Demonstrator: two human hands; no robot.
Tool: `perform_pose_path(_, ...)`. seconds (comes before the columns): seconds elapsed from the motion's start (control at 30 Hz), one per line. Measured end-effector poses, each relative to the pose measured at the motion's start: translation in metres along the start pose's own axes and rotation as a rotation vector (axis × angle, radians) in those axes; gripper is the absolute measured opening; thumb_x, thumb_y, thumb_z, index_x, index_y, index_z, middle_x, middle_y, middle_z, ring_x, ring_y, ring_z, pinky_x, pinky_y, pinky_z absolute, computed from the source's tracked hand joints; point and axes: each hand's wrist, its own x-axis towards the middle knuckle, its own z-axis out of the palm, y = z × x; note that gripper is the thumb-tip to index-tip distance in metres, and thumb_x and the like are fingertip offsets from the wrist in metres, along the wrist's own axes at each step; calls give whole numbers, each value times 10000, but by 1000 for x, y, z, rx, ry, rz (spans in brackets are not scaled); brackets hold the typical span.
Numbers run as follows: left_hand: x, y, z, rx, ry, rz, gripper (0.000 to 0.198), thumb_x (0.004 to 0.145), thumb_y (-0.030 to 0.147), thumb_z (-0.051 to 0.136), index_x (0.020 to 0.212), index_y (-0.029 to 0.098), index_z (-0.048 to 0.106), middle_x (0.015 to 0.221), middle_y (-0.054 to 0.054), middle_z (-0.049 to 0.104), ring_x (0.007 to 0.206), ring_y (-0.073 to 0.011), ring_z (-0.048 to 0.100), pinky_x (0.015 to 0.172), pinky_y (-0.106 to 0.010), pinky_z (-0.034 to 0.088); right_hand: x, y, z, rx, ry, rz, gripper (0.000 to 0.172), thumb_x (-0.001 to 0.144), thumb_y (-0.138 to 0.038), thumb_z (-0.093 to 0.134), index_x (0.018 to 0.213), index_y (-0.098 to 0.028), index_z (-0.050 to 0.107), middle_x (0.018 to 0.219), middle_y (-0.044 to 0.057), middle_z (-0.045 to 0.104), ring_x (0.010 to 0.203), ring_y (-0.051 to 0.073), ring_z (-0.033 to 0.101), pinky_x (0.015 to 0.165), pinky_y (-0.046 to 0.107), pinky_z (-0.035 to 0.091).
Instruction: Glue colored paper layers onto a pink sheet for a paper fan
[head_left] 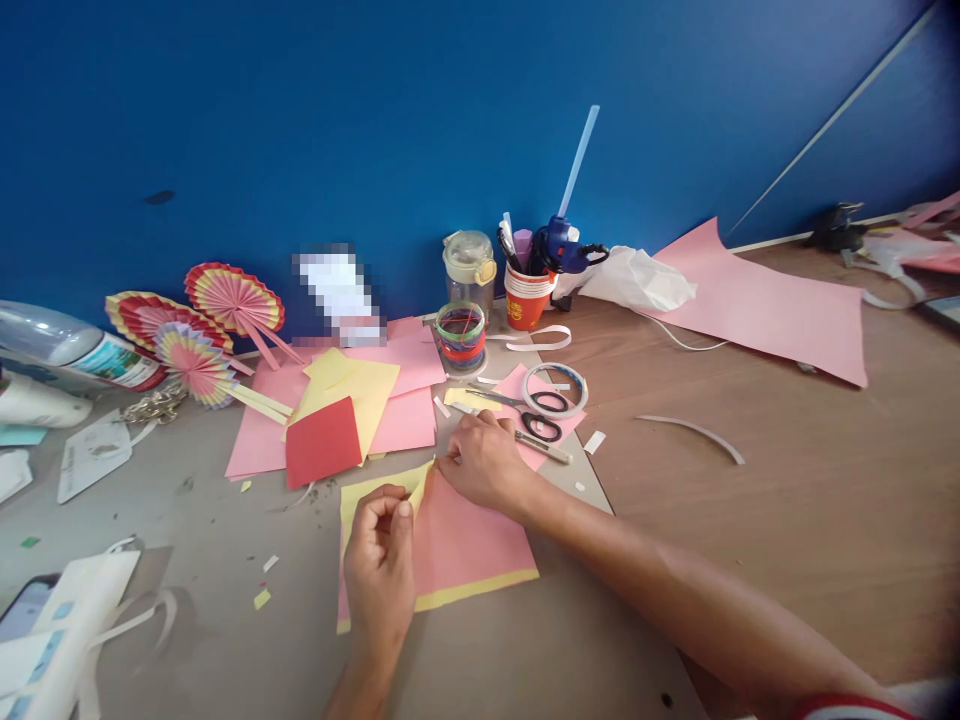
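A pink sheet of paper [480, 545] with yellow bands along its top and bottom edges lies on the desk in front of me. My left hand [381, 560] pinches a raised yellow strip [418, 487] between thumb and curled fingers, over the sheet's upper left part. At the top edge of the sheet, my right hand [484, 462] is closed, with its fingertips pressed together on the paper near the strip's other end. Just beyond the right hand lie a utility knife [551, 449], black-handled scissors [540, 412] and a roll of tape [581, 395].
Pink sheets [255, 440], a yellow sheet [367, 385] and a red piece [324, 443] lie behind on the left. Pleated paper fans [234, 297] lean by the blue wall. A jar [469, 270] and a red cup of pens [525, 302] stand at the back.
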Motion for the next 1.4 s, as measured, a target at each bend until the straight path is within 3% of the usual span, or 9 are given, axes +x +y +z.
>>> perform_pose_path(0.7,0,4,1,43,2,36,256,860,460,526,808,211,558,995,-39,613,736,-136,567,646,-238,473,3,1,6,-37,-3,-10,271,827,-343,478,739,-188,682,945,114,647,948,286,490,770,391,336)
perform_pose_path(1.17,1,7,1,50,-7,66,268,860,462,524,803,203,561,972,-42,614,654,-119,526,566,-217,448,3,-1,-1,-29,-56,-2,262,819,-314,477,729,-185,687,967,113,655,960,285,491,767,386,334)
perform_pose_path(1.4,1,6,1,28,-4,53,262,847,461,541,799,205,567,974,-41,615,705,-130,552,622,-228,469,3,-2,-1,-46,-47,-11,265,817,-316,474,757,-173,689,974,124,658,956,286,492,766,393,336)
